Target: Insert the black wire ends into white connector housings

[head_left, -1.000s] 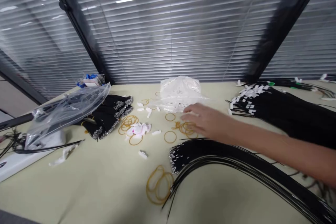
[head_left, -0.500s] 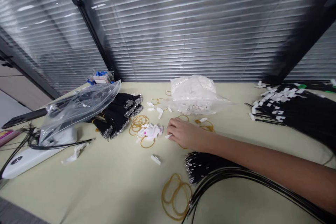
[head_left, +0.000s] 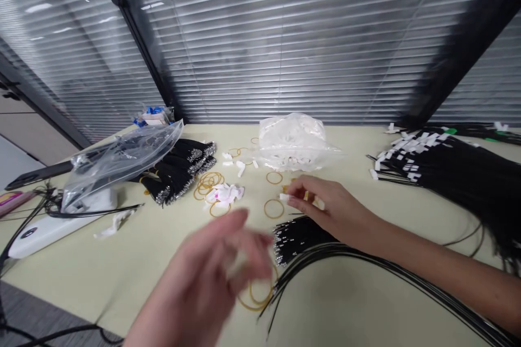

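My right hand (head_left: 325, 207) hovers over the table with thumb and fingers pinched on a small white clip (head_left: 284, 196). It is just above the silver-tipped ends of a bundle of thin black cables (head_left: 297, 238). My left hand (head_left: 220, 271) is raised in front of the camera, smeared by motion, above a heap of tan rubber bands (head_left: 256, 295). Loose rubber bands (head_left: 273, 209) and white clips (head_left: 240, 165) lie scattered ahead. A clear bag of white clips (head_left: 293, 141) stands behind them.
A clear plastic bag (head_left: 118, 162) lies over a black bundle with silver ends (head_left: 183, 171) at left. A white device with cords (head_left: 44, 227) is near the left edge. A big pile of black cables with white tags (head_left: 448, 173) fills the right. Window blinds run behind the table.
My right hand lifted from the table with a white clip and drew back toward the cable ends. My left hand has come into view from below, moving fast.
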Motion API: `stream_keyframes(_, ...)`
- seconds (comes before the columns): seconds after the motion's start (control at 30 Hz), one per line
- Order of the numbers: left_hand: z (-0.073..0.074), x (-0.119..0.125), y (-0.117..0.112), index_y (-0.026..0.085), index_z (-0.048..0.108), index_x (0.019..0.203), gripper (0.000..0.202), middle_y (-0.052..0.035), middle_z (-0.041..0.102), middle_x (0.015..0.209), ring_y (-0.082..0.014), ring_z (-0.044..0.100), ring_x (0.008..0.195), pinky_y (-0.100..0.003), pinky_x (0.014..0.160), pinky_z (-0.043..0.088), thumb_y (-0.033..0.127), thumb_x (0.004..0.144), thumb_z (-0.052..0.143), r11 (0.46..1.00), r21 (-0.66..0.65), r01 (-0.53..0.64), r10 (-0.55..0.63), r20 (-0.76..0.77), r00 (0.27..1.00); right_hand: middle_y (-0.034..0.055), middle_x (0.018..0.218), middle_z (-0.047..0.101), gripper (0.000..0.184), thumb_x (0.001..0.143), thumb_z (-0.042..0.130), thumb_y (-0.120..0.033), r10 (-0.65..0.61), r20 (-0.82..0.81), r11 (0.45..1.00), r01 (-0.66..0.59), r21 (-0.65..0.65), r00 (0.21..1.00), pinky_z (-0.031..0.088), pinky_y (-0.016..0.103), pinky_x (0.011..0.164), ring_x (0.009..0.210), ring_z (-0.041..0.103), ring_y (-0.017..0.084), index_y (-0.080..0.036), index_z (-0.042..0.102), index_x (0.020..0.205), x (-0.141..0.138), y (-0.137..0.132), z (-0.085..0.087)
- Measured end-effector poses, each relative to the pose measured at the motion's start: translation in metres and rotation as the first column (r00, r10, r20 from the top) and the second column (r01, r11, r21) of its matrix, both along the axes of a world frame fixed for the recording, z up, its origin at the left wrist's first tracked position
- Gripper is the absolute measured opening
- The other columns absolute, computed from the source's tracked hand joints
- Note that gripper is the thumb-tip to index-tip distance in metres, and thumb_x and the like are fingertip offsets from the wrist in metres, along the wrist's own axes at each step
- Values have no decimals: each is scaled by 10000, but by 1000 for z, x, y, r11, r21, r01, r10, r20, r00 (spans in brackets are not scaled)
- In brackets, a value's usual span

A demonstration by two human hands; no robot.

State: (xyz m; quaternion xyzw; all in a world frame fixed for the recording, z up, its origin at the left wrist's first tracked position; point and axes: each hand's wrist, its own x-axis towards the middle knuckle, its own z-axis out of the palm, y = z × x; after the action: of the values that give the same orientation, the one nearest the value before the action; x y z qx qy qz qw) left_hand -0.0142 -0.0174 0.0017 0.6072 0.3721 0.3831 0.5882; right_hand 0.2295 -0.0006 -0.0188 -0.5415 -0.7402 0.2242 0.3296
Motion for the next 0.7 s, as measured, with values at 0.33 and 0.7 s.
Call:
stream_keyframes(0.33,-7,88,74,178,537,811,263,32,570,769,19,519,691,-88,642,406,403,675,555,914,-61,401,-400,-298,866,-9,779,492,285,779,493,-415,-152,-373,979,86,-187,915,396,151,645,708,464,30,-142,418,815,-1,-20,-18)
stream_keyframes(0.7,-26,77,84,250,602,893,294,30,576,1010,-27,526,917,-147,788,412,438,723,452,923,33,383,-307,-536,787,41,851,472,125,813,422,-198,208,183,970,-179,-164,961,294,251,702,767,410,98,-124,518,783,9,-18,-43)
